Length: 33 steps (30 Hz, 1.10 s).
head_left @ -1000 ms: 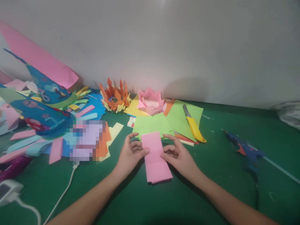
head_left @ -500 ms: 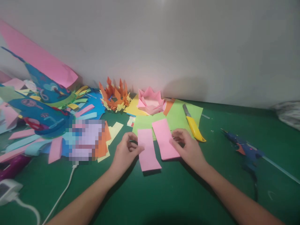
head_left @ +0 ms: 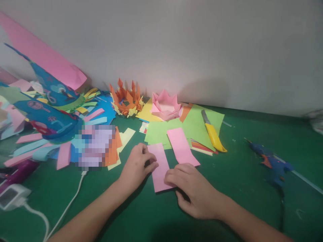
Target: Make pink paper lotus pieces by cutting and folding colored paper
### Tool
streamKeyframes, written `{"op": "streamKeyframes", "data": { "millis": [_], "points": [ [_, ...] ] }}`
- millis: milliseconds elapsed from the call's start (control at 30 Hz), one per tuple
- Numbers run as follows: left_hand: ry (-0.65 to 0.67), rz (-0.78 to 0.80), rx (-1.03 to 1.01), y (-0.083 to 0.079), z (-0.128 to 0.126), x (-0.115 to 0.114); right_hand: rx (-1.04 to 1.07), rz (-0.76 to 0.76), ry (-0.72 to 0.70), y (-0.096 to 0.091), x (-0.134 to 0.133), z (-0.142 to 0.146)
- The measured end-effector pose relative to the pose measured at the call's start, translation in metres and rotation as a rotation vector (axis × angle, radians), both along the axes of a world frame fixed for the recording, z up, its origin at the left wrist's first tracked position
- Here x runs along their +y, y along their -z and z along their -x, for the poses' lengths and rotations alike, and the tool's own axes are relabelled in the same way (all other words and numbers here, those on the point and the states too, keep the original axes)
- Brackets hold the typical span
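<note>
In front of me a light pink paper strip [head_left: 159, 168] lies on the green table. My left hand [head_left: 141, 161] grips its left edge between thumb and fingers. At the strip's lower right corner is my right hand [head_left: 191, 188], its curled fingertips on the paper and its thumb lower down. A second, brighter pink paper strip [head_left: 180, 144] rests just beyond my right hand, touched by neither hand, with its upper end over green paper [head_left: 161, 129].
Behind are a pink paper crown [head_left: 166, 107] and an orange paper crown [head_left: 127, 101]. A yellow-handled knife [head_left: 214, 136] lies on the green sheet. To the right is a blue glue gun [head_left: 270, 161]; to the left, blue cone hats [head_left: 47, 117] and a white cable [head_left: 67, 205].
My right hand has left the brighter pink strip and come down and left onto the lighter one. My left hand stays on the lighter strip. The view has shifted slightly.
</note>
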<state>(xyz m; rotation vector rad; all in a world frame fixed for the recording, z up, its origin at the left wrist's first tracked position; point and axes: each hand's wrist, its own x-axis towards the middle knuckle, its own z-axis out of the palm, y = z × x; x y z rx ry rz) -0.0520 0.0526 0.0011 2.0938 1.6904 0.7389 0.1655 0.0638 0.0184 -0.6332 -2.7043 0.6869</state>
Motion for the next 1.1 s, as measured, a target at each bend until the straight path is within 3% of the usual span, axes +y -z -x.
{"op": "streamKeyframes", "data": {
  "millis": [67,233,367,500,633,767,833,967,1033,1100],
  "points": [
    [0.021,-0.047,0.008,0.000,0.000,0.000,-0.034,-0.023,0.069,0.004,0.002,0.001],
    [0.319,0.070,-0.167,0.002,-0.003,0.003,-0.013,-0.077,0.205,0.013,0.009,0.005],
    [0.201,0.200,-0.249,-0.003,-0.002,0.004,0.017,-0.081,0.275,0.016,0.007,0.012],
    [0.198,0.264,-0.277,-0.010,0.001,0.004,-0.012,-0.031,0.328,0.017,0.005,0.015],
    [0.198,0.257,-0.267,-0.008,0.000,0.004,-0.052,-0.048,0.341,0.017,0.005,0.016],
    [0.230,0.173,-0.190,-0.006,0.002,0.007,-0.070,-0.205,0.299,0.020,0.006,0.015],
    [0.154,0.053,-0.059,-0.008,0.011,0.009,-0.055,-0.258,0.303,0.023,0.006,0.014],
    [-0.370,-0.239,0.406,-0.010,0.043,0.014,0.028,-0.291,0.296,0.027,0.005,0.013],
    [-0.513,-0.231,0.579,-0.007,0.059,0.015,0.054,-0.301,0.290,0.029,0.005,0.013],
    [-0.564,-0.151,0.652,-0.004,0.069,0.015,0.056,-0.306,0.285,0.029,0.005,0.013]
  ]
}}
